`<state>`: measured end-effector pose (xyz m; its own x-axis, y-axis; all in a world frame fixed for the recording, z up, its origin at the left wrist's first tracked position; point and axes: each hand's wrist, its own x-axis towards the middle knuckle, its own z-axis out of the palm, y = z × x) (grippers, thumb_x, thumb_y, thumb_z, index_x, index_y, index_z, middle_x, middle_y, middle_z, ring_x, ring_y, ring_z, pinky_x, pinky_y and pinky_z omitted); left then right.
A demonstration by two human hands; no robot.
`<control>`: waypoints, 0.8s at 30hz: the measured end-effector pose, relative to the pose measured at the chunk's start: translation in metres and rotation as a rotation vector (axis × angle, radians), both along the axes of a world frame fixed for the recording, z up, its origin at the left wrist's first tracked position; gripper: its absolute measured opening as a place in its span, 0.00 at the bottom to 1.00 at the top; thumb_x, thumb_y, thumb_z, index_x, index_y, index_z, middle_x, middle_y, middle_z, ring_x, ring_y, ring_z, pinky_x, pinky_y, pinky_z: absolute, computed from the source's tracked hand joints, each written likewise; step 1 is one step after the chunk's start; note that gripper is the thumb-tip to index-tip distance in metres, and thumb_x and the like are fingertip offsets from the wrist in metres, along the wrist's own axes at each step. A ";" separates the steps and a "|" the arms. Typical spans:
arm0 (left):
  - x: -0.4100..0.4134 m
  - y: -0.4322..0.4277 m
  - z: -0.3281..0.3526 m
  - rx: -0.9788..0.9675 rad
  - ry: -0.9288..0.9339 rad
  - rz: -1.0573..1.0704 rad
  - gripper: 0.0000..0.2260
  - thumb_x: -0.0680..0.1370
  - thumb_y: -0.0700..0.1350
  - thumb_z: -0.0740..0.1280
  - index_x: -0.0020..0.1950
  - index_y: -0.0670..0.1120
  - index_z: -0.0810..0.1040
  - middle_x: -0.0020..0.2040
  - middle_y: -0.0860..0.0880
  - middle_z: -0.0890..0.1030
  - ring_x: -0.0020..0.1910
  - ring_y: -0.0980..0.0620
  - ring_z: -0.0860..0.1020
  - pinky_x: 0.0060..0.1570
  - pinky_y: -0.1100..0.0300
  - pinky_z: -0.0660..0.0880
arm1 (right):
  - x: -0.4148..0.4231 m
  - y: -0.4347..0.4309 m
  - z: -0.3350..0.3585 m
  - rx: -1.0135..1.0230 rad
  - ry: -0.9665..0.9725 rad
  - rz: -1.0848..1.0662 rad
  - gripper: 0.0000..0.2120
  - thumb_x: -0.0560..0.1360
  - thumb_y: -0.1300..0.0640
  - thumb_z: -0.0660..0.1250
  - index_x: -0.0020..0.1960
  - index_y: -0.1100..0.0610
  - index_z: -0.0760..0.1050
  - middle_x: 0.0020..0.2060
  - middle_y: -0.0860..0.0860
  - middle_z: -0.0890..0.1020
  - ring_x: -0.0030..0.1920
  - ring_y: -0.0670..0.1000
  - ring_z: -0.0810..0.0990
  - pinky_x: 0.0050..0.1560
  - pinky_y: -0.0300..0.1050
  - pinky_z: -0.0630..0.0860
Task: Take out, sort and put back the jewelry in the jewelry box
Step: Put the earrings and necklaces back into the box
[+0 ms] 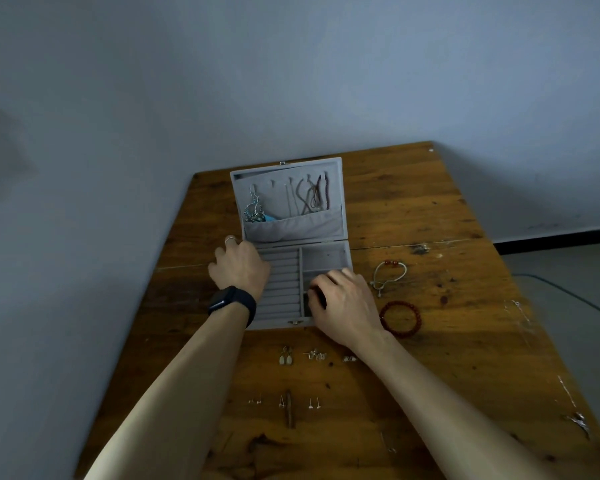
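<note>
- A grey velvet jewelry box [326, 252] is sitting open on a wooden worktop [430, 209], its lid standing upright behind the tray
- Necklaces [312, 199] are hanging from hooks inside the lid, and silver and blue earrings [255, 211] are dangling at the lid's left above a fabric pocket
- The left hand [241, 268], wearing a ring [230, 240] and a black smartwatch [232, 301], is lying over the tray's far left corner, its grip curling down over the box's left wall
- The right hand [343, 303] is reaching into the near right compartments with fingers bent; whether its grip is holding anything cannot be told
- A cord bracelet [390, 262] and a red bead bracelet [400, 303] are lying just right of the box
- Drop earrings [286, 355] and small studs [314, 403] are lying in rows on the worktop in front of the box, between the forearms
</note>
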<state>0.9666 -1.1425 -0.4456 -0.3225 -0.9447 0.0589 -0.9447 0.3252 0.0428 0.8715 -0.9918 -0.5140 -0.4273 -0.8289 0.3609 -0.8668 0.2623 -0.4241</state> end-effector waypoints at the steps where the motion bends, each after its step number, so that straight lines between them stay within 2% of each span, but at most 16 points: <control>1: 0.000 0.000 0.001 -0.005 -0.023 -0.011 0.09 0.78 0.44 0.65 0.54 0.42 0.80 0.62 0.43 0.75 0.59 0.41 0.74 0.52 0.47 0.73 | 0.000 0.000 0.000 0.001 0.001 0.002 0.12 0.78 0.49 0.61 0.51 0.54 0.81 0.45 0.50 0.82 0.47 0.51 0.77 0.46 0.47 0.72; 5: 0.000 -0.001 0.003 -0.005 -0.059 -0.032 0.09 0.78 0.44 0.65 0.55 0.42 0.80 0.62 0.44 0.75 0.59 0.41 0.73 0.52 0.47 0.74 | 0.000 0.001 0.000 0.002 -0.002 0.004 0.12 0.78 0.49 0.61 0.50 0.54 0.81 0.45 0.50 0.82 0.47 0.52 0.77 0.45 0.47 0.72; 10: 0.003 -0.005 0.004 -0.069 -0.123 -0.098 0.07 0.80 0.43 0.65 0.53 0.43 0.81 0.60 0.45 0.76 0.57 0.43 0.75 0.43 0.50 0.70 | 0.001 0.001 0.003 0.010 0.003 0.008 0.12 0.78 0.50 0.62 0.51 0.55 0.81 0.45 0.50 0.82 0.47 0.52 0.77 0.45 0.47 0.72; 14: 0.009 -0.004 0.008 -0.098 -0.161 -0.183 0.08 0.81 0.45 0.64 0.53 0.44 0.81 0.60 0.45 0.76 0.57 0.43 0.75 0.40 0.52 0.69 | 0.001 0.003 0.005 0.019 0.000 0.010 0.11 0.78 0.51 0.63 0.51 0.55 0.81 0.45 0.51 0.82 0.47 0.53 0.78 0.45 0.48 0.73; 17: 0.021 0.001 0.018 -0.078 -0.117 -0.253 0.10 0.81 0.46 0.63 0.56 0.46 0.82 0.64 0.44 0.74 0.59 0.43 0.74 0.41 0.51 0.71 | 0.001 0.005 0.008 0.032 -0.005 0.025 0.10 0.78 0.51 0.65 0.52 0.55 0.82 0.46 0.51 0.82 0.48 0.54 0.78 0.47 0.49 0.74; 21: 0.051 0.015 0.029 -0.039 0.006 -0.266 0.13 0.82 0.48 0.61 0.64 0.50 0.80 0.71 0.45 0.71 0.64 0.42 0.73 0.48 0.47 0.76 | 0.001 0.014 0.019 0.083 -0.039 0.090 0.12 0.79 0.53 0.65 0.58 0.56 0.80 0.52 0.53 0.82 0.54 0.55 0.78 0.53 0.50 0.76; 24: 0.078 0.028 0.027 -0.018 0.123 -0.258 0.13 0.82 0.49 0.62 0.64 0.51 0.79 0.70 0.47 0.72 0.64 0.44 0.74 0.44 0.51 0.74 | 0.004 0.024 0.028 0.070 -0.102 0.110 0.12 0.79 0.54 0.65 0.62 0.54 0.79 0.56 0.51 0.80 0.58 0.53 0.77 0.55 0.48 0.77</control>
